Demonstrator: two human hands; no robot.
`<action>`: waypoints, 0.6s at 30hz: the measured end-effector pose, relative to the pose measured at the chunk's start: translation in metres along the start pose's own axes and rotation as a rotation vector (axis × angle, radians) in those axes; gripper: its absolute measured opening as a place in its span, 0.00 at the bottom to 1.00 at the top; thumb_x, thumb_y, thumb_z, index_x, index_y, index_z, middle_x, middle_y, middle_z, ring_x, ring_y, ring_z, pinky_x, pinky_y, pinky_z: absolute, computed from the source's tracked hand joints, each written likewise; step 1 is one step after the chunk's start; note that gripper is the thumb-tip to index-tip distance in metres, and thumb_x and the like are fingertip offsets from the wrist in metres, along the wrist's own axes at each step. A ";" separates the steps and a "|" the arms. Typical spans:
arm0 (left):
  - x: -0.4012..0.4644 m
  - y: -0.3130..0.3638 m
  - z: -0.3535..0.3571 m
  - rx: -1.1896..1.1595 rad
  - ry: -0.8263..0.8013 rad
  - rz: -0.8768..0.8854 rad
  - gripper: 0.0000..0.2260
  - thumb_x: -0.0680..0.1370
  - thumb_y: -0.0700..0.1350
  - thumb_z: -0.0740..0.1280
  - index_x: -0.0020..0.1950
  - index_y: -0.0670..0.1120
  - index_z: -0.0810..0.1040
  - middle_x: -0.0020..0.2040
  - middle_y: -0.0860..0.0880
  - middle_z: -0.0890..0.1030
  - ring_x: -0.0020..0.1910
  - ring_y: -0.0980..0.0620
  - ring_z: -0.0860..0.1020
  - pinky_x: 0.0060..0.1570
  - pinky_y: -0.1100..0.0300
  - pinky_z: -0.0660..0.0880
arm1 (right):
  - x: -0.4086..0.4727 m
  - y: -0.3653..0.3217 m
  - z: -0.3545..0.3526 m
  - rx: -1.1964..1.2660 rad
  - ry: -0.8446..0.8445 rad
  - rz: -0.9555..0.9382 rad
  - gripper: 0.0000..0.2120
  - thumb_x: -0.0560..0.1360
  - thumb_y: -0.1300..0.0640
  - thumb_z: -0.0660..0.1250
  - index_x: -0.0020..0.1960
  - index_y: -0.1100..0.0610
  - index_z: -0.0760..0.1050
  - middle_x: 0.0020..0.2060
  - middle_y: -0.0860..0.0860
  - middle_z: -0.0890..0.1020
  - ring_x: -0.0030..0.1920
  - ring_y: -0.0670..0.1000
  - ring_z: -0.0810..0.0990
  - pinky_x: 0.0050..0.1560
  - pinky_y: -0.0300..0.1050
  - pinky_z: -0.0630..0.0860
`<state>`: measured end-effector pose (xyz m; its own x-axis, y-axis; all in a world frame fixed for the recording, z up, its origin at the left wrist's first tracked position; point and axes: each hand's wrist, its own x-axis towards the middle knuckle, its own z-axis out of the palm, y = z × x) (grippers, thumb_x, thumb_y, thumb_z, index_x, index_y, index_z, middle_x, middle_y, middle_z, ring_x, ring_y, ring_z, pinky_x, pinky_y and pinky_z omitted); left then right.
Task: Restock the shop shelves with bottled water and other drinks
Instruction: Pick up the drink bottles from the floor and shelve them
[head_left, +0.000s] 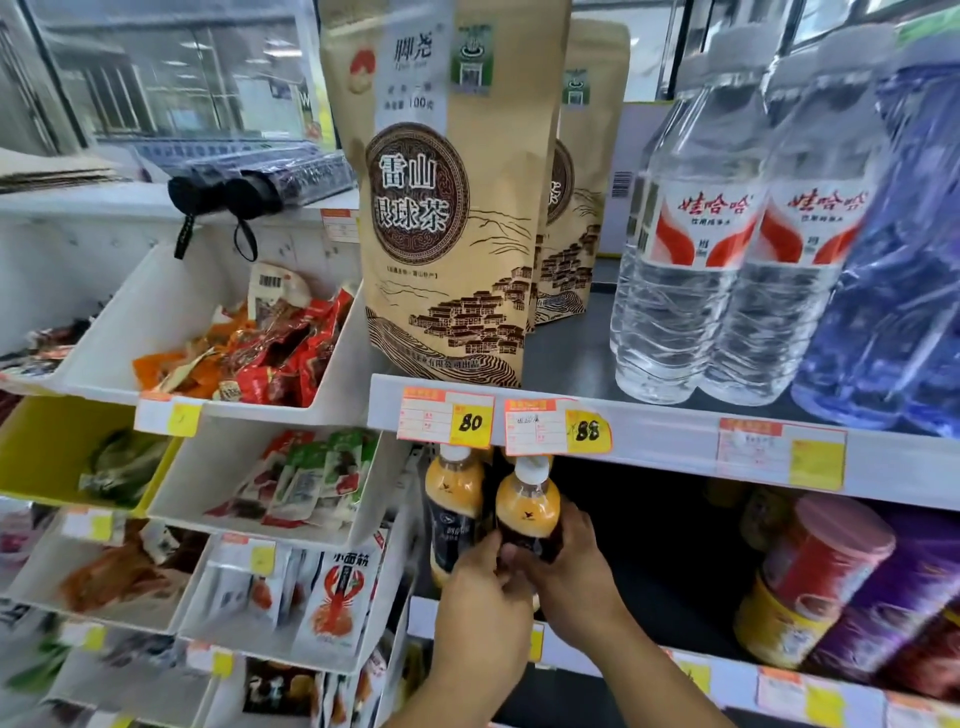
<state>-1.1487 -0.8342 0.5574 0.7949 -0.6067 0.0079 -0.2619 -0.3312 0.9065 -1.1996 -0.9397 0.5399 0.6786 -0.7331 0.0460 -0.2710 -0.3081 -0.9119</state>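
Both my hands hold one milk tea bottle (527, 506) with a white cap, orange top and dark label, upright at the left end of the lower shelf (644, 561). My left hand (480, 613) grips its lower left side. My right hand (571, 571) wraps its lower right side. A second bottle of the same milk tea (453, 506) stands just to its left, close beside it. On the shelf above stand clear water bottles (691, 249) with red and white labels and a blue bottle (893, 260).
Brown tea pouches (447, 208) stand on the upper shelf above price tags (447, 418). White bins of snack packets (249, 353) fill the left side. Red and yellow cans (815, 577) sit at the right of the lower shelf, with dark room between them and the bottles.
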 end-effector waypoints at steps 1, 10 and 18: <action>0.001 -0.002 0.001 0.014 -0.002 -0.013 0.13 0.78 0.38 0.62 0.61 0.49 0.76 0.49 0.51 0.81 0.42 0.58 0.79 0.37 0.72 0.71 | 0.001 -0.001 0.000 0.000 -0.004 0.003 0.32 0.73 0.53 0.76 0.72 0.46 0.65 0.61 0.47 0.69 0.54 0.46 0.73 0.50 0.36 0.69; 0.014 0.001 -0.012 0.042 -0.023 -0.015 0.07 0.80 0.43 0.62 0.44 0.49 0.76 0.31 0.52 0.76 0.28 0.55 0.71 0.27 0.64 0.64 | 0.003 -0.003 0.000 -0.040 -0.037 0.016 0.30 0.74 0.49 0.75 0.72 0.44 0.65 0.61 0.45 0.68 0.55 0.46 0.73 0.55 0.39 0.69; 0.008 0.006 -0.034 -0.024 -0.177 -0.040 0.07 0.80 0.42 0.64 0.44 0.47 0.80 0.41 0.48 0.82 0.34 0.55 0.75 0.32 0.67 0.68 | -0.003 -0.014 -0.001 -0.112 -0.013 0.079 0.31 0.73 0.49 0.75 0.72 0.46 0.65 0.64 0.46 0.72 0.59 0.48 0.75 0.55 0.43 0.72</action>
<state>-1.1252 -0.8165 0.5777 0.6952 -0.7118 -0.1003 -0.2176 -0.3414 0.9144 -1.1989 -0.9340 0.5528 0.6610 -0.7498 -0.0303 -0.3982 -0.3162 -0.8611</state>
